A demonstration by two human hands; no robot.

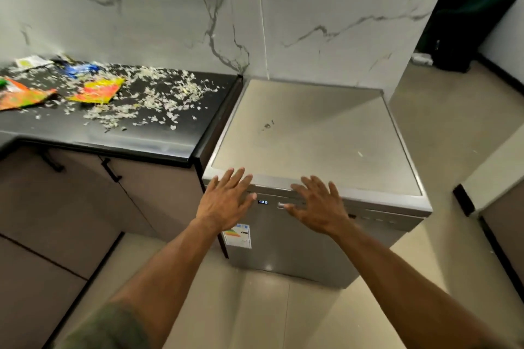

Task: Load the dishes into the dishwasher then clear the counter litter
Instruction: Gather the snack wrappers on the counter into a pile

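A silver freestanding dishwasher (pixel 312 133) stands with its door closed and its display lit. My left hand (pixel 226 198) and my right hand (pixel 319 204) are both spread flat, fingers straight, over the top front edge and control panel. Neither holds anything. On the black counter (pixel 141 136) to the left lie scattered pale scraps (pixel 153 99) and several colourful wrappers: a yellow-orange one (pixel 97 91), an orange one (pixel 22 96), and a blue one (pixel 79 68). No dishes are in view.
Brown cabinets (pixel 85 201) with black handles sit under the counter. A white cable (pixel 263 28) runs down the marble wall from a socket. A dark bin (pixel 462 22) stands at the back right. Another counter corner (pixel 487 178) juts in at the right. Beige floor tiles lie below.
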